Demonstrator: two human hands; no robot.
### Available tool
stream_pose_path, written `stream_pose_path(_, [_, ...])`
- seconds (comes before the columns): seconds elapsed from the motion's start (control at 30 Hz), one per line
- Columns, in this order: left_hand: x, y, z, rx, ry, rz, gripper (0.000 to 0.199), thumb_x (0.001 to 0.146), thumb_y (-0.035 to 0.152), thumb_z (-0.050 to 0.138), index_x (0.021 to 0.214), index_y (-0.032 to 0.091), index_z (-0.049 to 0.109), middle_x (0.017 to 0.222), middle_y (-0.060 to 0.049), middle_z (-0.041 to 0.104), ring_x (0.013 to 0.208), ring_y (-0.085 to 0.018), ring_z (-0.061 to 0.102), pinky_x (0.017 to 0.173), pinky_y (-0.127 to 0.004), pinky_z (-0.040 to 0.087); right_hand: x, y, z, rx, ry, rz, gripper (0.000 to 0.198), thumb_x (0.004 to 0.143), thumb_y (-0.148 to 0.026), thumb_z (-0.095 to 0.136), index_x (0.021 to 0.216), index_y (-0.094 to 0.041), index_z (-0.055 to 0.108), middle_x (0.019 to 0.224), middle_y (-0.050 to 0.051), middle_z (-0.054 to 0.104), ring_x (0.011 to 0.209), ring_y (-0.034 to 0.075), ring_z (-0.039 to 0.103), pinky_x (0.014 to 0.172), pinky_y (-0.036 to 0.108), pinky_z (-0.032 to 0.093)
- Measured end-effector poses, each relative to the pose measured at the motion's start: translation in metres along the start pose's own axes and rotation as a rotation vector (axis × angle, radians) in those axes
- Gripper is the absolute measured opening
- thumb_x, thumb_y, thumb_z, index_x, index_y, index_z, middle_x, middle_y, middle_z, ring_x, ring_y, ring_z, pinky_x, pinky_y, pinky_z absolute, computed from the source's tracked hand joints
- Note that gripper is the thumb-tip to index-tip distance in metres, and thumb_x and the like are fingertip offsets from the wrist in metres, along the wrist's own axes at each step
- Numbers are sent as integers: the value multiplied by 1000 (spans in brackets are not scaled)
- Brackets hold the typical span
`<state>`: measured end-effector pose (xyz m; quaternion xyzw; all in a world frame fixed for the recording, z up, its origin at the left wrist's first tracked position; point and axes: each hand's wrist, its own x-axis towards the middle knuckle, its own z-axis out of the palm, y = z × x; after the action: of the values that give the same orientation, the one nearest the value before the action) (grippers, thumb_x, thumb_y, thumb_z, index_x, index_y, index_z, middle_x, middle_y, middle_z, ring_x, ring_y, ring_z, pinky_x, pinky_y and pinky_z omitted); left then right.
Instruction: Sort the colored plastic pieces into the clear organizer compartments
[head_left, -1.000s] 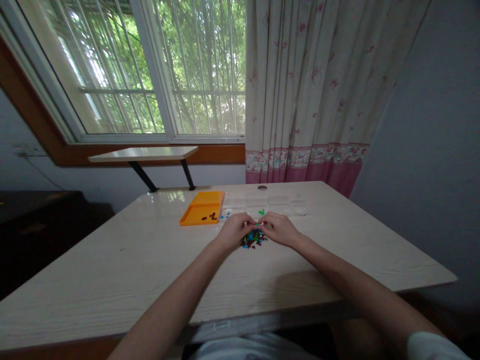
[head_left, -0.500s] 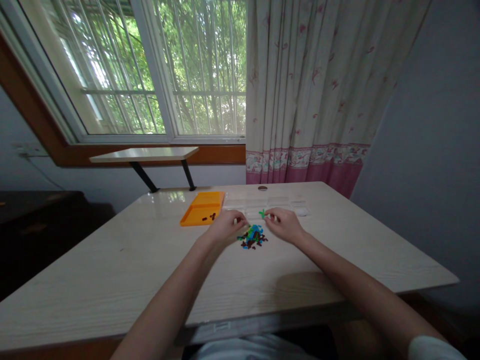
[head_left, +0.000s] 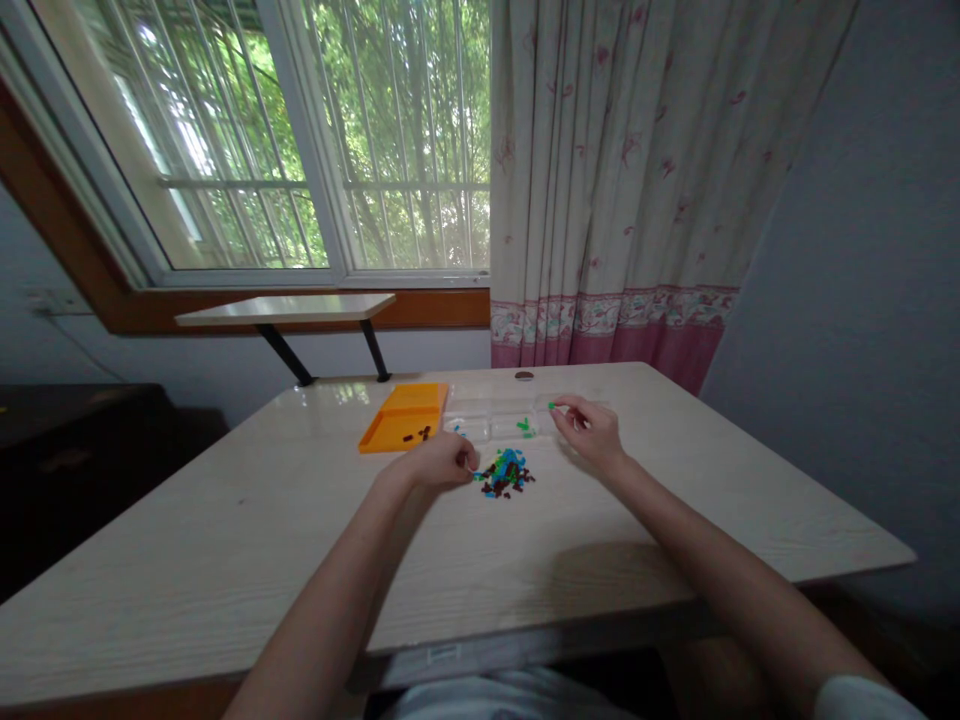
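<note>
A loose pile of small brown, blue and green plastic pieces (head_left: 508, 474) lies on the table. At the pile's left edge is my left hand (head_left: 436, 462), its fingers closed in a pinch; what they hold, if anything, is too small to make out. My right hand (head_left: 594, 432) is raised over the right part of a clear compartment tray (head_left: 480, 430), pinching a small green piece (head_left: 552, 406) between thumb and forefinger. Several green pieces (head_left: 524, 428) rest in one tray compartment, and a few blue ones (head_left: 459, 430) are in the compartment to its left.
An open orange case (head_left: 386, 436) with several brown pieces (head_left: 418, 435) in it stands left of the tray. Behind it, a small raised shelf (head_left: 289, 308) on black legs is fixed to the table (head_left: 247, 560). A dark round spot (head_left: 524, 376) is near the table's back edge.
My right hand has moved right and slightly away from me, and green pieces now show in the tray compartment it left. My left hand has shifted a little left and nearer.
</note>
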<state>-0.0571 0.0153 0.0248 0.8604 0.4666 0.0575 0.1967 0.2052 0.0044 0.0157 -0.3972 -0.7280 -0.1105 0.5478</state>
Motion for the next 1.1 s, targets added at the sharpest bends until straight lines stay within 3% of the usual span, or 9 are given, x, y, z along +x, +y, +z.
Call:
stream_pose_path(0.3, [1,-3,2,-1,7,3,24,59,21,53,79,16,66,63,0,59,58,-11,52,51,-18,34,0,-2,-1,3,-8,11,19,78,-33,54,83,-18,65,51,-3,54,45,8,47,52,20,38])
stream_pose_path(0.47, [4,-7,5,-12,-11,45,18,59,21,52,70,15,65,62,1,59,57,-10,50,51,-18,33,-1,-1,2,-14,-24,58,21,78,-34,53,83,-18,65,51,-3,54,46,8,48,54,20,38])
stream_pose_path(0.8, [3,-2,5,9,-25,53,18,59,21,50,69,14,63,59,1,57,55,-10,48,50,-18,32,-6,13,33,-266,-371,342,19,77,-36,51,85,-24,65,58,-3,60,58,13,56,54,21,33])
stream_pose_path(0.97, [3,0,4,25,-38,52,17,59,21,49,66,14,63,57,1,56,54,-9,47,49,-18,30,-5,19,41,-308,-470,370,25,77,-40,51,94,-27,64,64,-2,63,65,14,58,56,22,34])
stream_pose_path(1.1, [2,-2,4,66,-21,-9,15,58,21,50,64,14,62,54,1,54,52,-9,45,47,-19,28,-7,21,36,-289,-453,357,25,79,-37,49,95,-25,64,63,-1,62,63,13,57,56,21,35])
